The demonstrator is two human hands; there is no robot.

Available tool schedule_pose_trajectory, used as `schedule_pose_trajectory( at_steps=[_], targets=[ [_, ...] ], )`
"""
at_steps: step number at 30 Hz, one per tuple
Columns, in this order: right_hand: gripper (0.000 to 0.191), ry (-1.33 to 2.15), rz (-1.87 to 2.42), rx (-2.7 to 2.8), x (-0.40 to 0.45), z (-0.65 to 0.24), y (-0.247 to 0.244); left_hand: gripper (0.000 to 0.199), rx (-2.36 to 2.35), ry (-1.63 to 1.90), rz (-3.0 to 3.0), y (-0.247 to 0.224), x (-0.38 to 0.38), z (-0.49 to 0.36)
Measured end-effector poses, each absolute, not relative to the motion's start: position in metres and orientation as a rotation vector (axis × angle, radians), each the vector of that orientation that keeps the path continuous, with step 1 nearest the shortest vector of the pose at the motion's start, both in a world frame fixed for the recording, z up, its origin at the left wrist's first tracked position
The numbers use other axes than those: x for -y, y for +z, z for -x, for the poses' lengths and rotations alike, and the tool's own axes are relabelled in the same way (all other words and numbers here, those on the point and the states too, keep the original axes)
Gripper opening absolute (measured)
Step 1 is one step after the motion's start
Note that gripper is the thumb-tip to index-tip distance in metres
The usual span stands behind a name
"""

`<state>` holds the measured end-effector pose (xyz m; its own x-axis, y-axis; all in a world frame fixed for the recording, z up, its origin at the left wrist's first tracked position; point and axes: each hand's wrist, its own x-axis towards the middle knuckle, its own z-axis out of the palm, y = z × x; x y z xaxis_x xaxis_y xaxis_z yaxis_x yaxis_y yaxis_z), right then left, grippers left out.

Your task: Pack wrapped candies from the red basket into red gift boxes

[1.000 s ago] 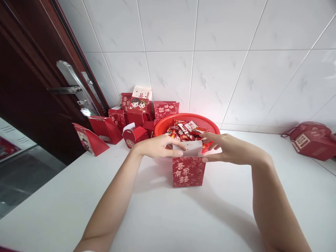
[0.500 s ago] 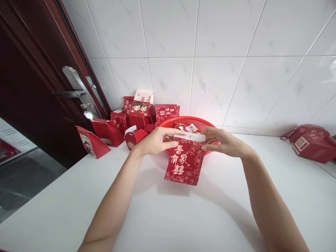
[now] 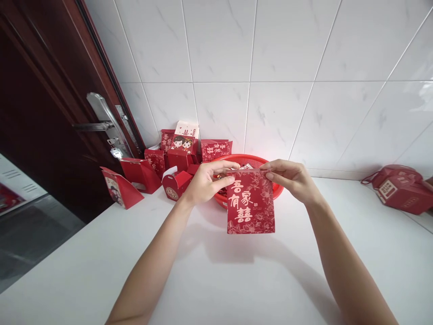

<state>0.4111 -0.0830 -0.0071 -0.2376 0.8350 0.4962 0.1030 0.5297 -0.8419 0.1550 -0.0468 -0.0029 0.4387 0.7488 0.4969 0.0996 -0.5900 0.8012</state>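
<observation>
A flat red paper gift bag (image 3: 252, 203) with white Chinese characters and a pale flower print hangs above the white table. My left hand (image 3: 211, 180) pinches its top left corner between thumb and fingers. On the other top corner, the thumb and fingers of my right hand (image 3: 291, 178) are closed as well. Right behind the bag stands a red plastic basket (image 3: 277, 192), partly covered by the bag and both hands. Some small packets (image 3: 249, 166) show inside it, too little of them to name.
Several red gift boxes and bags stand at the back left, among them a box with cartoon figures (image 3: 182, 142) and a tent-shaped box (image 3: 123, 187). At the right sits a red corded bag (image 3: 401, 187). Beyond the table's left edge is a dark door (image 3: 43, 90); tiles (image 3: 280, 117) line the back.
The bag has shifted slightly right and now hangs straighter. Its white top strip no longer shows; the top edge looks red. Both hands still hold the corners.
</observation>
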Motion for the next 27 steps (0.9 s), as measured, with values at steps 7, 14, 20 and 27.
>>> schedule_pose_trajectory(
  at_steps=[7, 14, 20, 27],
  targets=[
    [0.022, 0.827, 0.844, 1.537, 0.089, -0.421, -0.019, 0.028, -0.720, 1.144, -1.988, -0.007, 0.056, -0.164],
    [0.035, 0.969, 0.984, 1.440, 0.121, -0.429, -0.033, 0.023, -0.612, 1.088, -2.043, -0.024, 0.059, -0.185],
    [0.029, 0.783, 1.089, 1.394, 0.155, -0.438, -0.053, 0.026, -0.525, 0.898, -2.064, -0.038, 0.063, -0.203],
    [0.035, 0.662, 1.213, 1.369, 0.178, -0.449, -0.084, 0.040, -0.564, 0.981, -2.058, -0.072, 0.077, -0.229]
  ],
)
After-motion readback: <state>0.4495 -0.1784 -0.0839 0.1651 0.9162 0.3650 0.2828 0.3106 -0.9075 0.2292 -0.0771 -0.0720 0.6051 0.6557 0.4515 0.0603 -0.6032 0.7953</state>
